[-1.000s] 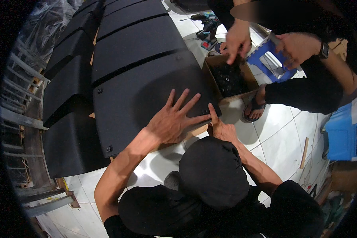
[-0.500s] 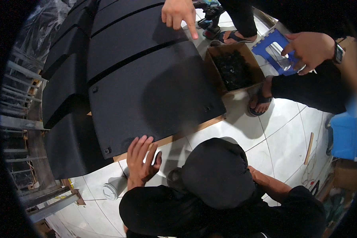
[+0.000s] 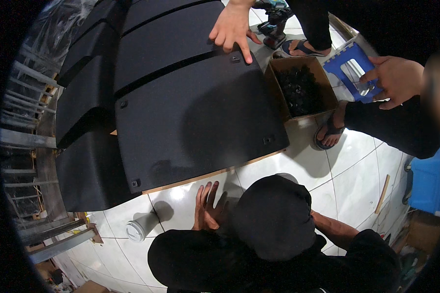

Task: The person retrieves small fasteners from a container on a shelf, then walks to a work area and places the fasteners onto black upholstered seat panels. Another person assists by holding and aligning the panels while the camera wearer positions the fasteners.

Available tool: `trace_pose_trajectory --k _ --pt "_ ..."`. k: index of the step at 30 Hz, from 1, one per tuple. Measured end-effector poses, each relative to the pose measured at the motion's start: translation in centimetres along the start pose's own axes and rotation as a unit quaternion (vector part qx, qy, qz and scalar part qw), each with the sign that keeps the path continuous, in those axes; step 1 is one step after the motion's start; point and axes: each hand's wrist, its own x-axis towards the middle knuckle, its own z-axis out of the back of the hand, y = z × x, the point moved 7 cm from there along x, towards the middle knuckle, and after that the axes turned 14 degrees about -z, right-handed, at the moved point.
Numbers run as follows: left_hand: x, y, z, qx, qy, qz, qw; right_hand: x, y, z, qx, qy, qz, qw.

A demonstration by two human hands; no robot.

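Observation:
Neither my left hand nor my right hand is in view. A large flat black panel (image 3: 195,117) lies in front of me, with small square black fittings near its corners. A crouching person in a black cap (image 3: 274,219) is at the lower middle, one hand (image 3: 208,207) spread beside the panel's near edge. A second person, at the upper right, puts one fingertip of a hand (image 3: 233,29) by the panel's far right corner. That person's other hand (image 3: 398,80), with a watch at the wrist, hangs over a blue folding stool (image 3: 331,66).
An open cardboard box (image 3: 312,115) of small black parts stands right of the panel. Beyond it is a cordless drill (image 3: 275,31). More black panels (image 3: 166,49) lie behind. A white lidded cup (image 3: 136,230) is on the tiles; metal racking (image 3: 29,139) lines the left.
The crouching person's hand has drawn back from the panel's near edge. The pointing hand has come down to the panel's far right corner. My view has shifted slightly.

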Motion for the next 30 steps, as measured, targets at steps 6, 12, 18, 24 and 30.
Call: trace_pose_trajectory --k 6,12,18,24,30 --pt "1.9 -2.7 5.9 0.131 0.034 -0.269 0.954 0.0 1.3 0.9 -0.012 -0.012 0.01 1.0" --pt "13.6 0.8 14.5 0.161 -0.097 -0.24 0.952 0.0 3.0 2.0 0.005 -0.017 0.012 1.0" --pt "27.0 5.1 12.8 0.039 -0.066 -0.174 0.982 -0.2 2.4 2.2 0.1 -0.006 -0.056 0.993" --pt "28.9 6.4 10.3 0.082 -0.052 -0.149 0.984 -0.1 2.8 2.2 0.036 -0.015 -0.039 0.999" --pt "28.4 6.5 9.9 0.106 -0.059 -0.15 0.981 1.6 6.0 5.5 0.113 -0.016 -0.093 0.989"
